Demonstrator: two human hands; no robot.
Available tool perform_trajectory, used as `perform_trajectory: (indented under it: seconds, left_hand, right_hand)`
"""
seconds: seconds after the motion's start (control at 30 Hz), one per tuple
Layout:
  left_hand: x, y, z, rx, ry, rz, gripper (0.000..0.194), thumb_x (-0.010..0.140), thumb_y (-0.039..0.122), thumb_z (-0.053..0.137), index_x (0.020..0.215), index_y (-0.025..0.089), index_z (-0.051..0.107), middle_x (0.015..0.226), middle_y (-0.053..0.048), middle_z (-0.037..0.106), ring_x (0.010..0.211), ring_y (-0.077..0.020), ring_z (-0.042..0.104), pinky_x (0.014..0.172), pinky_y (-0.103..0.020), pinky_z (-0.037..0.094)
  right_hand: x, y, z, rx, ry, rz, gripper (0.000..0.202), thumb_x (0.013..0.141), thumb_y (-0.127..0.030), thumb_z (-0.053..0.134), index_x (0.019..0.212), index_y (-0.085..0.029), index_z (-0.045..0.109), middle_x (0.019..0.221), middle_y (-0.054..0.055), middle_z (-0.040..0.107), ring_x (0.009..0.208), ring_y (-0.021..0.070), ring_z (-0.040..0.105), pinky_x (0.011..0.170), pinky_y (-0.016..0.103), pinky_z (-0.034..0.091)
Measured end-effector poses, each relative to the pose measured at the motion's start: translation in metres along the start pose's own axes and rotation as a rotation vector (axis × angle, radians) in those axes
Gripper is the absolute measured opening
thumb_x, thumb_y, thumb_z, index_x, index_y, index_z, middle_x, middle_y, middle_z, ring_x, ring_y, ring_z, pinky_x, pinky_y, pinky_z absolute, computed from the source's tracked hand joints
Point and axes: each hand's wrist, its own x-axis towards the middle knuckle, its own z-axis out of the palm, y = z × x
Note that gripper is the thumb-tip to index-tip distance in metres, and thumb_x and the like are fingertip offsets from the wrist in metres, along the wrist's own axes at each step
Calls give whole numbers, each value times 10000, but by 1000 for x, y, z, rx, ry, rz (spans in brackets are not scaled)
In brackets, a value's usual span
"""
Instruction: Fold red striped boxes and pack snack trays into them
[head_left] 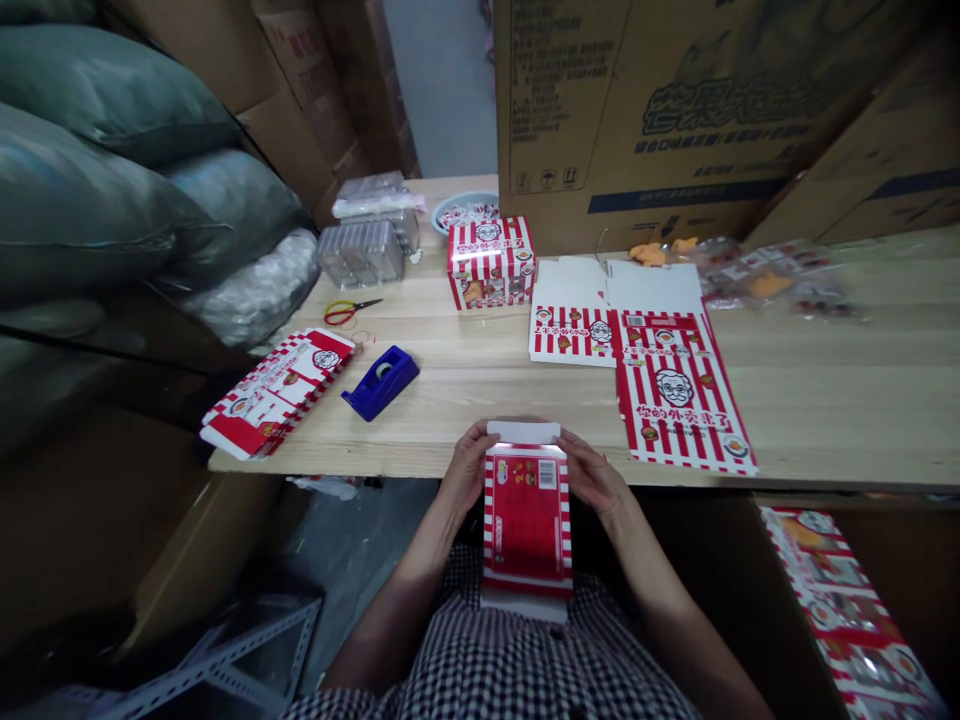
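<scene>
A red-and-white carton (527, 520) is between the person's two hands, just off the near edge of the wooden surface (480, 375) and in front of the checked shirt (517, 665). Its printed red panel and barcode face up, with a white flap at the far end and another at the near end. The left hand (469, 462) has its fingers clamped on the far left corner, and the right hand (592, 474) has its fingers clamped on the far right corner.

On the left of the surface lie a pile of flattened cartons (277, 393), a blue tape dispenser (382, 383) and, beyond them, yellow-and-red scissors (343, 312). Clear plastic packs (361, 254) are stacked at the far left, near a pale blue basin (436, 220) of small packets. A made-up striped box (491, 263) stands just in front of the basin. To its right lie striped card sheets (679, 390), overlapping, their nearest corner reaching the near edge. Bagged items (772, 270) lie at the far right, before large brown cardboard boxes (562, 110).
</scene>
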Motion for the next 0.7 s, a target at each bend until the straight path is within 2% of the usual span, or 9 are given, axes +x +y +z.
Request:
perform_trajectory:
  seconds: [0.13,0.27,0.37,0.43,0.5,0.6,0.7]
  left_hand:
    - [5,7,2,0,-68,-43,319,758,291,748,1067,228,699,970,-53,753,767,-197,693,722,-323,541]
    - [9,11,6,65,-53,-54,436,757,286,728,1183,189,710,984,-69,769,754,-194,696,701,-302,520]
    - [10,10,7,123,-82,9,368,775,270,705,1129,178,746,1118,-94,754,897,-222,707,791,-317,524]
    - [12,6,6,179,-114,63,277,782,255,692,1031,173,780,1224,-106,718,1048,-250,683,889,-339,514]
    - [13,2,4,217,-135,105,191,779,233,681,917,172,799,1245,-110,708,1138,-266,652,971,-364,489]
    - [12,0,1,248,-169,122,163,776,204,661,854,178,802,1214,-120,718,1163,-279,645,1031,-403,463]
    - [6,4,-1,304,-215,155,189,816,237,642,901,187,803,1229,-124,711,1192,-301,631,1058,-444,450]
  right_hand:
    - [10,3,-6,57,-55,98,319,720,-405,801,997,-258,744,1021,66,776,1035,320,711,903,493,549]
    - [13,4,-7,87,-42,97,353,741,-380,790,1075,-282,732,1043,50,773,995,291,721,927,469,537]
    - [10,0,-9,60,-35,84,312,746,-363,792,1047,-295,747,1058,50,768,939,276,729,907,460,544]
    - [8,-1,-11,31,-47,60,231,732,-346,804,951,-284,767,1072,55,764,949,276,724,907,454,546]
    - [6,0,-12,27,-54,17,149,722,-324,810,854,-265,770,1079,55,762,1002,274,710,941,441,533]
    - [5,5,-12,47,-45,-37,119,714,-304,819,797,-247,756,1074,45,764,1075,268,690,996,424,506]
    - [2,9,-11,51,-49,-47,145,735,-328,813,824,-236,745,1096,49,761,1106,270,684,1006,431,498]
